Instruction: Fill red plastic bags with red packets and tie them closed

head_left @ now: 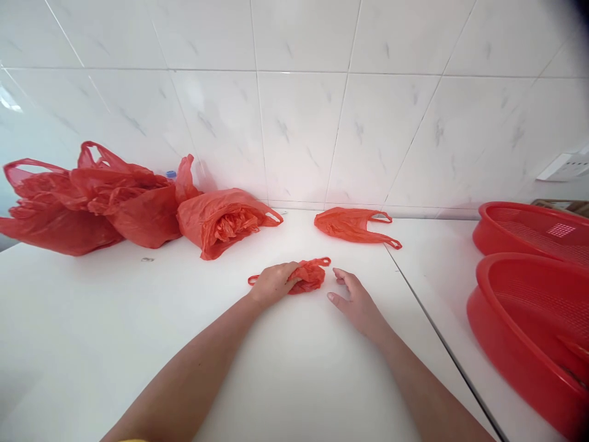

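A crumpled red plastic bag (309,277) lies on the white table in front of me, one handle loop poking out at each side. My left hand (276,283) is closed over its left part, with the thumb and fingers gripping the plastic. Just right of the bag, my right hand (354,301) hovers apart from it, thumb and fingers spread and nothing between them. Farther back, a flattened red plastic bag (343,224) rests near the wall with its two handles pointing right.
Several bulging red bags stand along the wall at the left, the nearest being a bag stuffed with plastic (197,215). Two red plastic baskets (488,294) sit at the right edge. A seam (432,325) crosses the tabletop. Behind rises a tiled wall (299,135).
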{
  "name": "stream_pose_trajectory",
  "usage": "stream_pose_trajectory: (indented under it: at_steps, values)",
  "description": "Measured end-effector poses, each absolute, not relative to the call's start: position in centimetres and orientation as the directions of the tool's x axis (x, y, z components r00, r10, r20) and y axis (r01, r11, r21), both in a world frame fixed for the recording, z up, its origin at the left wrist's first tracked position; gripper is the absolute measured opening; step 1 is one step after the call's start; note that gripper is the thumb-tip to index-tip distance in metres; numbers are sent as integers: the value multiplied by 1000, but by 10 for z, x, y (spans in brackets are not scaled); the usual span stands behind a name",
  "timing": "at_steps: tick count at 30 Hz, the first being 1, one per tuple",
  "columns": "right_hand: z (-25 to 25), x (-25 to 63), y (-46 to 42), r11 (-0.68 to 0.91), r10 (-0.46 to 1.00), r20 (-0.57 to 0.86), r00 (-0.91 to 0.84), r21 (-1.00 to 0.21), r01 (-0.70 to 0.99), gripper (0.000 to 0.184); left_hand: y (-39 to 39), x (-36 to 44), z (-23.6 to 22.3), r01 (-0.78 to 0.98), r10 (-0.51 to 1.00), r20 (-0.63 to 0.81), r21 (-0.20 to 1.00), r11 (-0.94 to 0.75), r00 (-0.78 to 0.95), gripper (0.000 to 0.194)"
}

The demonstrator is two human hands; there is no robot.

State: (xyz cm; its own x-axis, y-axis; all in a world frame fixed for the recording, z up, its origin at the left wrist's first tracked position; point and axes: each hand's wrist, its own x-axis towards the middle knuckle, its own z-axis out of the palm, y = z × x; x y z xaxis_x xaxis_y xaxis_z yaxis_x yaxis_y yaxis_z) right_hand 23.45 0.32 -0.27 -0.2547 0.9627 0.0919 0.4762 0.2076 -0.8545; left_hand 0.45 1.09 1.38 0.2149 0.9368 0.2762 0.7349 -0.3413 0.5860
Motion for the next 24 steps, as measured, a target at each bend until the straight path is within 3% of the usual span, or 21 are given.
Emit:
stream_pose_trajectory:
  at_steps: [5,9,13,16,21,24]
  values:
    - [-4,236,2,240,953,100,-286,-826,510,41,10,-37,22,835,983,181,543,-84,-18,21]
    - [-12,235,11,273,956,152,-251,-772,574,33,-5,-83,23,811,978,122,581,66,-167,29]
    - [-22,239,47,316,944,281,-173,-616,722,39,-31,-128,25,785,939,94,580,219,-331,36]
    - [-25,250,81,228,946,319,-58,-528,818,47,-51,-161,27,745,883,38,553,372,-469,39]
    - [-27,273,124,114,925,372,75,-461,880,60,-69,-207,22,635,676,119,491,596,-727,39]
    - [-27,284,136,89,898,429,95,-389,917,64,-71,-216,15,505,449,240,519,690,-861,42]
